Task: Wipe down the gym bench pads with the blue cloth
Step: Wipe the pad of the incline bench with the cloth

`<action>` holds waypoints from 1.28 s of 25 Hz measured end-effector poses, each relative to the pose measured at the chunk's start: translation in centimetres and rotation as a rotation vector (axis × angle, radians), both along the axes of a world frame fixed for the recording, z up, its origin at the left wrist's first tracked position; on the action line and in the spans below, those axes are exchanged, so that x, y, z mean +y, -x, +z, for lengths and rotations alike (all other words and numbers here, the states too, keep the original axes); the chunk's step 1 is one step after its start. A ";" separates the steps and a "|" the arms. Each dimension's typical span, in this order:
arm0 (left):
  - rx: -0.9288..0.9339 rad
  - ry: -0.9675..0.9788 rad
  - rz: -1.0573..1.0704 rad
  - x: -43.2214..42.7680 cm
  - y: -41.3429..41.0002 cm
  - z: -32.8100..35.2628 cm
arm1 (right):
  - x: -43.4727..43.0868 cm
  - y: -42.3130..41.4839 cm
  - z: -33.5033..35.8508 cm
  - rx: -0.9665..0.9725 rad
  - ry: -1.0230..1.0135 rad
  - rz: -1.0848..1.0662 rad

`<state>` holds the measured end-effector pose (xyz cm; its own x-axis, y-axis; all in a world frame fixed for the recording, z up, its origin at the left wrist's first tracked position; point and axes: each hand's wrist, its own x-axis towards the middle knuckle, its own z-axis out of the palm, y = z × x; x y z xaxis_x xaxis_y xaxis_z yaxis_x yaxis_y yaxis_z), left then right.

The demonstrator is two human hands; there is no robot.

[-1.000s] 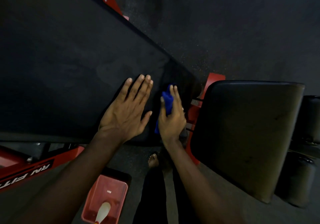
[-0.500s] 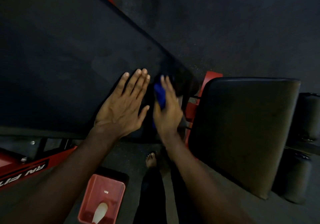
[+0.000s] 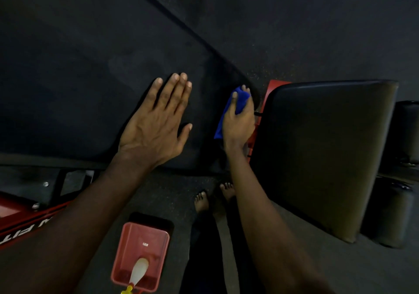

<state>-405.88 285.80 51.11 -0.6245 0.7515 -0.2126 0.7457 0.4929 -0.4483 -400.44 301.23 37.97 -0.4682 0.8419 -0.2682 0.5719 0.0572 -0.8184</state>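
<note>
Perhaps "N FIT" on red frame [image 3: 34,228]

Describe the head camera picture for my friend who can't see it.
A person's right hand grips a blue cloth against the end of a long black bench pad, while the left hand lies flat on it. A red tray holding a white bottle sits on the floor below.

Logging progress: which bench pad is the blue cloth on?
The long left pad: the right hand holds the blue cloth at its end. The shorter right pad has none.
</note>
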 end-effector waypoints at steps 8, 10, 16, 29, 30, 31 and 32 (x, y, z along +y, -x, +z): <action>0.002 0.000 0.004 0.0 0.1 -0.1 | -5.9 -8.0 -0.5 0.126 -0.170 0.283; 0.010 0.006 -0.004 0.0 0.3 -0.2 | -2.6 -5.4 -2.7 0.013 -0.179 0.183; 0.019 -0.015 -0.007 -0.3 0.0 -0.2 | -0.1 -5.1 -3.9 -0.207 0.050 -0.033; 0.001 -0.018 -0.012 -0.2 0.0 -0.3 | 5.2 3.1 -0.7 -0.092 -0.017 -0.036; 0.001 -0.020 -0.009 -0.2 0.0 -0.3 | 5.3 4.7 0.6 -0.078 -0.034 -0.004; -0.002 -0.022 -0.005 -0.2 0.0 -0.3 | 4.4 6.2 2.2 -0.043 -0.075 0.054; -0.005 -0.024 -0.003 -0.2 0.1 -0.3 | 3.1 7.4 3.9 0.027 -0.125 0.133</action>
